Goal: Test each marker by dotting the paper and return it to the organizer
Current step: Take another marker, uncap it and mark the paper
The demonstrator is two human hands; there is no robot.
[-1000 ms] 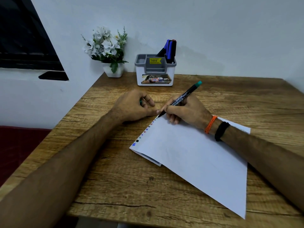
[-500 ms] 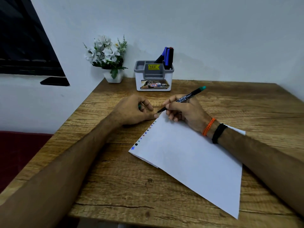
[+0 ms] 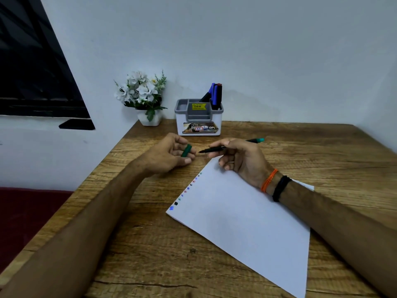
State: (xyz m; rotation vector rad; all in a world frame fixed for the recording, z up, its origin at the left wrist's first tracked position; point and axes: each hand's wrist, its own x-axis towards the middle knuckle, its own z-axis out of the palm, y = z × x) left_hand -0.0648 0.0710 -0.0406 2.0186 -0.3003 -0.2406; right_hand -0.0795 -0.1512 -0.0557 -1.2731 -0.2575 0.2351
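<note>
My left hand (image 3: 169, 154) pinched the green cap (image 3: 186, 150); my right hand (image 3: 238, 157) gripped the uncapped marker (image 3: 217, 149) mid-barrel, above the paper's (image 3: 247, 220) far corner. Light, stiff, probably slick. Organizer (image 3: 198, 117) sat at the desk's (image 3: 322, 151) far edge.

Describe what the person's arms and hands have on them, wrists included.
Both forearms are bare, with no sleeves in view. The left hand and its wrist carry nothing: no ring, watch or band shows. The right hand is also bare of rings, but its wrist wears two bands side by side: a thin orange thread band nearer the hand, and a thicker black band behind it.
</note>
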